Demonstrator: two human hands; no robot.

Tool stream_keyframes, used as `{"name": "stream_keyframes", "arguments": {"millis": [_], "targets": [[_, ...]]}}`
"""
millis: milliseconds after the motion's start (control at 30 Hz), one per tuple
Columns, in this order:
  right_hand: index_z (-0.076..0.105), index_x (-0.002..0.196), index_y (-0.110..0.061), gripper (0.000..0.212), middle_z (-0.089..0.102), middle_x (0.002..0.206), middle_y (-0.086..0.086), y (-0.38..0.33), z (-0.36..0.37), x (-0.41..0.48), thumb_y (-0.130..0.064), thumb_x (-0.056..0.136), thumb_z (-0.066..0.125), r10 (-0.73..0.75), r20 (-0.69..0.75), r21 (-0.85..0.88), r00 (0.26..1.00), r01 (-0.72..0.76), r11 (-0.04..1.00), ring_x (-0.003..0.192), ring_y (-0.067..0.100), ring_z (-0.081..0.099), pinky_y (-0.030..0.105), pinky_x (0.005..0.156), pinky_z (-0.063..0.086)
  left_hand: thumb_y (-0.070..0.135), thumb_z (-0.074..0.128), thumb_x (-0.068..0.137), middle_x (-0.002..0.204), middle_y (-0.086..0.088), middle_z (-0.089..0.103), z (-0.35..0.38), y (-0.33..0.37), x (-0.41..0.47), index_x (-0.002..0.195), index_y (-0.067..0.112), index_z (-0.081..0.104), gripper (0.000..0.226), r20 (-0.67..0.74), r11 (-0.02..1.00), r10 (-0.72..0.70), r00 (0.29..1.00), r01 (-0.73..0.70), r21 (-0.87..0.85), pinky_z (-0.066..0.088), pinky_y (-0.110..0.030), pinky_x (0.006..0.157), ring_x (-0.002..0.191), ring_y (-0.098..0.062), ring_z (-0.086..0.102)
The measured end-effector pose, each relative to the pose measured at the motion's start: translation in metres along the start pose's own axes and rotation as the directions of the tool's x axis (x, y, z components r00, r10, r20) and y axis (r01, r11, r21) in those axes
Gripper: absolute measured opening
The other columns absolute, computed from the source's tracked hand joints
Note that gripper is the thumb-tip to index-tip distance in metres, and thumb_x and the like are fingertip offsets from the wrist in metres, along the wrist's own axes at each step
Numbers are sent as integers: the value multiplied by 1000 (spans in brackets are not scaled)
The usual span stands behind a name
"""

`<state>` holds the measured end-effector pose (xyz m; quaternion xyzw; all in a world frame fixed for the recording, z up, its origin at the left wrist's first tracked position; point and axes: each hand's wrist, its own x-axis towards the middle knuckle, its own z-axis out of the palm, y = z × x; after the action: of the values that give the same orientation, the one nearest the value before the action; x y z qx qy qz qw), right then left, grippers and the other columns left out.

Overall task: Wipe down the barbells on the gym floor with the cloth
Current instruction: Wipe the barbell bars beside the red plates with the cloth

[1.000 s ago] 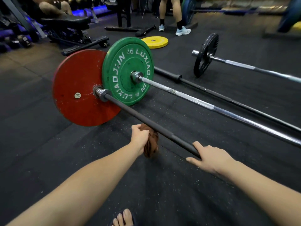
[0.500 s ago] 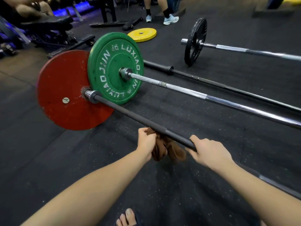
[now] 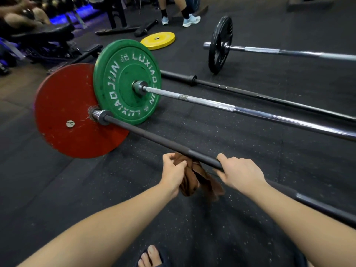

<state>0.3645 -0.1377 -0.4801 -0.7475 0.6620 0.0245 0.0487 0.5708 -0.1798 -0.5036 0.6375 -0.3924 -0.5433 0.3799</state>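
Your brown cloth [image 3: 198, 180] hangs just below the black barbell [image 3: 154, 137], a little under the centre of view. It is bunched in your left hand [image 3: 173, 170], whose fingers curl tightly round its upper end. At the cloth's 3 o'clock, your right hand [image 3: 238, 170] wraps fingers and thumb round the same shaft. That barbell runs from 4 o'clock up to 10 o'clock and ends in a red plate [image 3: 63, 105] standing on the floor [image 3: 77, 189]. Behind it a chrome barbell [image 3: 250, 112] carries a green plate [image 3: 123, 70] that overlaps the red one. Toward 1 o'clock lie a bare black bar [image 3: 250, 93] and a bar with a black plate [image 3: 220, 45]. A yellow plate [image 3: 158, 40] lies flat at 12 o'clock.
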Motion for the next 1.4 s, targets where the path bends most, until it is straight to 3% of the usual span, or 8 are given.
{"name": "stream_keyframes", "arguments": {"millis": [233,500,767,867,1033,1233,1333,1400], "targets": [[38,116,-23,30,61,85,-2,-1,0,-1,-50,103,41,3,-8,-11,1000,-3,1000,63,29,51,35,57,40,-4,49,96,114,-14,58,-23,23,28,112,18,41,28,-203,995,-18,979,-4,-105,54,-37,88,95,-20,62],[38,122,-23,36,60,89,-5,-1,1,-3,-53,102,41,8,-50,-25,999,-10,1000,66,29,56,36,58,40,-3,56,96,107,-14,66,20,-4,-16,109,17,47,25,117,998,-44,992,48,-33,55,-34,83,92,-21,65],[65,112,-17,41,58,103,-2,-19,13,-42,-51,89,69,19,-588,328,809,217,919,97,19,54,33,84,43,-3,61,97,89,-5,71,1,5,-16,112,10,50,22,259,991,-75,963,102,-91,56,-25,68,76,-12,70],[55,114,-28,57,59,99,-13,-56,28,-62,-76,83,60,204,-146,603,968,-76,794,92,10,59,28,80,50,-3,61,96,89,-7,69,1,7,-16,112,7,52,21,261,985,-96,961,130,-116,57,-30,78,82,-16,68],[5,161,-14,144,31,162,6,-80,49,-44,-68,57,88,355,311,833,882,-433,346,147,24,37,35,116,35,-4,62,94,99,-12,69,-3,12,-17,111,6,56,21,284,979,-131,950,170,-115,57,-35,86,92,-21,68],[46,137,-26,84,63,125,-6,-96,49,-10,-40,69,93,397,301,924,867,-368,102,114,17,61,27,84,50,7,61,93,77,-2,61,-17,23,-11,93,18,52,14,363,995,-48,931,14,95,44,-32,69,76,-16,56],[54,134,-26,64,66,124,-5,-101,55,-11,-33,79,86,466,304,941,831,-339,-10,109,17,63,34,88,54,41,57,98,72,11,59,-31,37,3,92,26,49,18,464,438,366,807,-589,679,44,-34,66,70,-12,54],[49,139,-29,71,62,126,-8,-104,57,-12,-33,78,86,495,324,943,806,-319,-97,113,16,60,42,100,52,43,53,100,83,11,56,-32,51,9,97,26,48,18,567,110,536,626,-717,688,48,-38,70,81,-15,54]]}}
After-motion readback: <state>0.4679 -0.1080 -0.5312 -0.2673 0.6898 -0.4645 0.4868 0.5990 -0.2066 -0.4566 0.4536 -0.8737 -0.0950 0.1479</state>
